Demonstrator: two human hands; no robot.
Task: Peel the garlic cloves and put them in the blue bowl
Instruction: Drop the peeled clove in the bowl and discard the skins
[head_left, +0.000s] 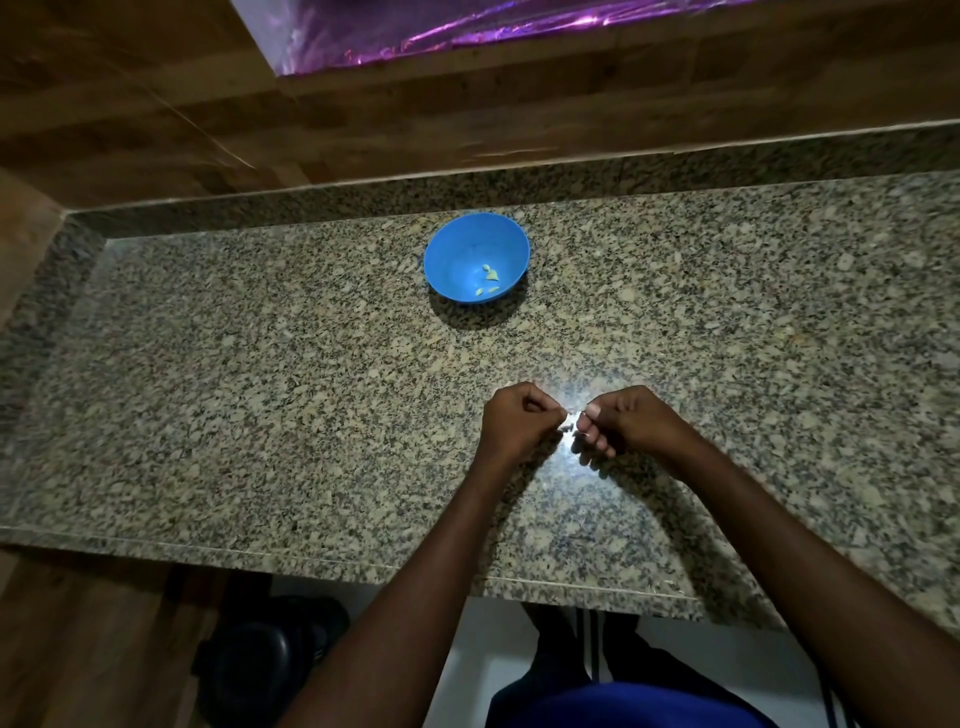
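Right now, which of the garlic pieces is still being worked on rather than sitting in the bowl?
The small garlic clove pinched between the left hand and right hand; the other pale garlic pieces lie inside the blue bowl.

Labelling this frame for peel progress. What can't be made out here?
- Head view: whatever the left hand and right hand pinch between them is washed out by glare on the granite counter; clove or skin, cannot tell.
- Head view: the pale bits in the blue bowl are too small to count or to tell whether they are peeled.
- Head view: the dark object under the counter is too dim to identify.
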